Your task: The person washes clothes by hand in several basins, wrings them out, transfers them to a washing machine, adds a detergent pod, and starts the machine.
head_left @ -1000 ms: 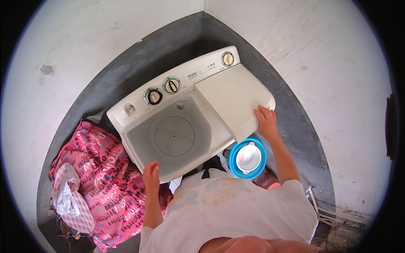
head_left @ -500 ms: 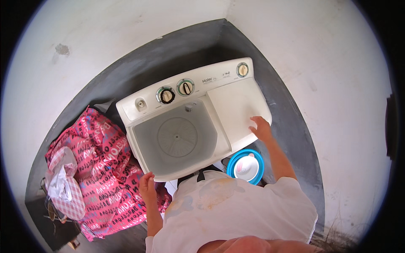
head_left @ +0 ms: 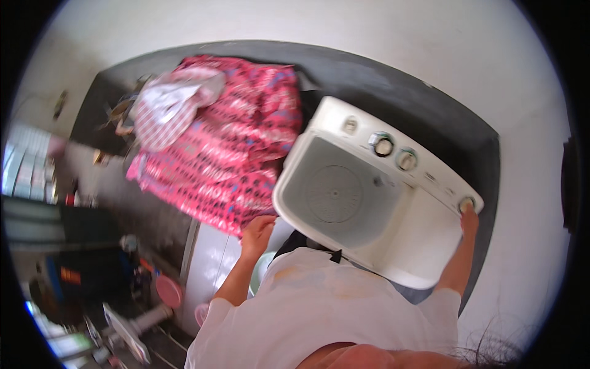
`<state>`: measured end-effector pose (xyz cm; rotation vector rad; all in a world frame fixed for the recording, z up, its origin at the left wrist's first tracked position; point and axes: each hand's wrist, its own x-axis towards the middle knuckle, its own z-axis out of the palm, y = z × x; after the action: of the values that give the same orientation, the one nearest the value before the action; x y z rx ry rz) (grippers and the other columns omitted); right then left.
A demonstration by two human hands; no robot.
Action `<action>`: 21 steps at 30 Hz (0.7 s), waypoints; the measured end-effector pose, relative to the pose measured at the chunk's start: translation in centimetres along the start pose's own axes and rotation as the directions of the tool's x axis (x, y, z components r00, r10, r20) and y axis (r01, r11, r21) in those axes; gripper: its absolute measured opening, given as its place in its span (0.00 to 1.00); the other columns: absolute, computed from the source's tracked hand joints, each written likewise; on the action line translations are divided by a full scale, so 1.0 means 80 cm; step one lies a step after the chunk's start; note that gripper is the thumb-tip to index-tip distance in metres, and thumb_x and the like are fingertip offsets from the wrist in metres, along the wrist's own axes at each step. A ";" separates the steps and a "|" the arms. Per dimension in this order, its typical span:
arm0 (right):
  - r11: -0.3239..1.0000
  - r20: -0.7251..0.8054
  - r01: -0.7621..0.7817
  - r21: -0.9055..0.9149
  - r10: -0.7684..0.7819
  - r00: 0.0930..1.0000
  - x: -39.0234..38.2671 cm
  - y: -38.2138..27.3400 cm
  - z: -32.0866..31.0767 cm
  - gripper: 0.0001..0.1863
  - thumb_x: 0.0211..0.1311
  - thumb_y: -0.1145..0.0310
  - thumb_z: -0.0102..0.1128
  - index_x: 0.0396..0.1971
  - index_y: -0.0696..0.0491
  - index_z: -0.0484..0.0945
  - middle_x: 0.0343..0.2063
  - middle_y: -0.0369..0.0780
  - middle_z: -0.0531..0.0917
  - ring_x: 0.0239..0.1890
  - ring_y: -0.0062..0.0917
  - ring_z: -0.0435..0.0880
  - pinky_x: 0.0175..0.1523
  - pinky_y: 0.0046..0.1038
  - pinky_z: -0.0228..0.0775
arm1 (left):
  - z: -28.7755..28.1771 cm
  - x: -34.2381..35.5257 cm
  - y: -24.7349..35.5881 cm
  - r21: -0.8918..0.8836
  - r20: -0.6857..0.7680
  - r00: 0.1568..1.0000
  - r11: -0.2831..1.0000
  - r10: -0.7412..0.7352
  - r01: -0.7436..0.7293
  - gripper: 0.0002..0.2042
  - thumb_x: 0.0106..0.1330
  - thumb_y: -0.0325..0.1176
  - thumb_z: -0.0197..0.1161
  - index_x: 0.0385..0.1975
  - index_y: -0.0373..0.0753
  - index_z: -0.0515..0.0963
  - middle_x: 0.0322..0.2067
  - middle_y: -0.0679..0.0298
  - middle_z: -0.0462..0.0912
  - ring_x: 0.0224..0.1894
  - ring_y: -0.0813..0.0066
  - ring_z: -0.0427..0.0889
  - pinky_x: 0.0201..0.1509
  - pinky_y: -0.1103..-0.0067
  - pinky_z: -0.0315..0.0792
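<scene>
A white twin-tub washing machine stands in front of me, its grey wash tub uncovered, with a round ribbed disc at the bottom. At the right end of its control panel, the fingers of my right hand are closed on a round knob, partly covering it. Two more dials, a dark-ringed dial and a lighter dial, sit further left on the panel. My left hand hangs by the machine's front left corner, fingers loosely apart and holding nothing.
A pink printed cloth covers something bulky left of the machine, with a checked cloth on top. Near my left forearm is a pale green basin. Blurred household items, including a pink round object, fill the lower left. Walls close in behind.
My right hand has gone from above the spin-side lid to the right-end knob. My left hand has come off the machine's front corner. The view has swung left.
</scene>
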<state>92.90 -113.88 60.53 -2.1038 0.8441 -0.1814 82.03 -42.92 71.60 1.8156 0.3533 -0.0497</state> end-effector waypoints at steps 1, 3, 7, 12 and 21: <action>0.943 0.064 -0.305 0.132 0.298 0.952 -0.028 -0.043 0.018 0.26 0.55 0.42 0.43 0.11 0.49 0.70 0.06 0.31 0.64 0.06 0.17 0.61 0.11 0.20 0.50 | -0.006 -0.014 0.003 0.035 -0.047 0.999 0.999 -0.018 0.019 0.08 0.57 0.25 0.53 0.35 0.33 0.74 0.32 0.60 0.76 0.35 0.76 0.75 0.40 0.82 0.69; 0.947 0.121 -0.318 0.034 0.312 0.942 -0.048 -0.078 0.000 0.27 0.55 0.42 0.42 0.11 0.50 0.70 0.05 0.31 0.64 0.06 0.16 0.59 0.10 0.21 0.47 | -0.007 -0.031 -0.002 0.071 -0.092 0.996 0.997 -0.008 0.014 0.08 0.57 0.25 0.53 0.35 0.33 0.74 0.32 0.60 0.76 0.35 0.76 0.75 0.40 0.83 0.68; 0.952 0.085 -0.307 -0.011 0.307 0.948 -0.050 -0.090 -0.013 0.25 0.56 0.44 0.41 0.11 0.49 0.70 0.06 0.29 0.63 0.05 0.15 0.56 0.10 0.20 0.44 | 0.008 -0.047 0.002 0.109 -0.092 0.995 0.993 -0.036 0.046 0.08 0.58 0.25 0.52 0.36 0.32 0.73 0.33 0.61 0.75 0.37 0.77 0.75 0.42 0.83 0.68; 0.841 0.192 -0.465 0.277 0.425 0.884 -0.063 -0.111 -0.002 0.22 0.58 0.48 0.40 0.16 0.48 0.73 0.08 0.27 0.64 0.06 0.13 0.55 0.11 0.17 0.47 | 0.015 -0.050 0.003 0.095 -0.100 0.995 0.996 0.009 0.001 0.08 0.58 0.26 0.52 0.36 0.33 0.74 0.34 0.61 0.75 0.37 0.77 0.75 0.42 0.83 0.68; -0.146 0.405 -0.382 0.913 0.203 0.891 -0.011 -0.059 0.040 0.12 0.55 0.70 0.39 0.31 0.56 0.73 0.14 0.29 0.72 0.10 0.13 0.63 0.17 0.15 0.61 | -0.007 -0.081 -0.005 0.190 -0.218 0.975 0.982 0.035 0.007 0.09 0.57 0.28 0.53 0.36 0.35 0.74 0.34 0.61 0.77 0.37 0.73 0.77 0.39 0.80 0.70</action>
<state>95.88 -109.22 62.19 -0.3515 0.6779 -0.2970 75.70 -43.70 72.77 2.0183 0.5072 0.1338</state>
